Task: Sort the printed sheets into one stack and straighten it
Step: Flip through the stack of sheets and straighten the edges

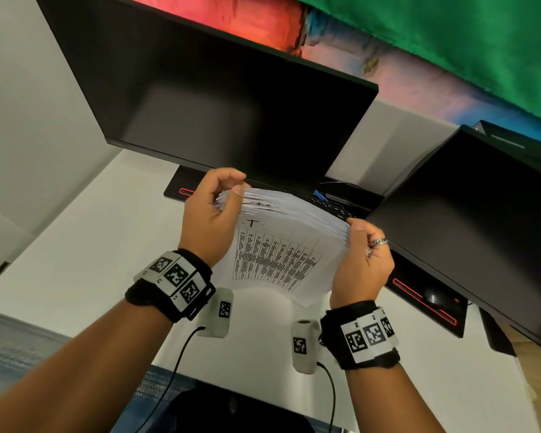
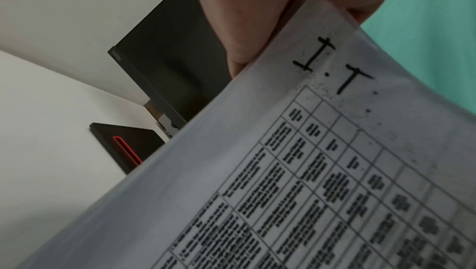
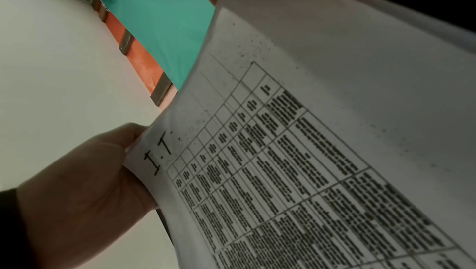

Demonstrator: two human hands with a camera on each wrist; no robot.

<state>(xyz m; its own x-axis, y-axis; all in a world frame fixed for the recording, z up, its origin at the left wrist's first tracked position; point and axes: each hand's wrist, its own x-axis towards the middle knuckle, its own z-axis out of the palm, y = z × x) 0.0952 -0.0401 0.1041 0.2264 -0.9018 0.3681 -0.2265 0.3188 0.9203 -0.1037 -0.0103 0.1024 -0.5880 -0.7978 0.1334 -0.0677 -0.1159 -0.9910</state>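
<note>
A thick stack of printed sheets (image 1: pixel 281 251) stands almost upright above the white desk, its front page a table headed "I.T." (image 2: pixel 335 66). My left hand (image 1: pixel 211 210) grips the stack's upper left corner, thumb on the top edges, which are fanned and uneven. My right hand (image 1: pixel 363 254), with a ring on one finger, grips the right edge. The same page (image 3: pixel 296 161) bows outward in the right wrist view, where the left hand (image 3: pixel 85 182) holds its corner. The stack's lower edge hangs just above the desk.
A dark monitor (image 1: pixel 219 101) stands close behind the stack, a second monitor (image 1: pixel 469 220) at the right. Their black bases with red stripes (image 1: pixel 425 303) sit on the white desk (image 1: pixel 75 260). A keyboard (image 1: pixel 334 207) lies behind the sheets. Two small tagged units with cables (image 1: pixel 303 345) are near my wrists.
</note>
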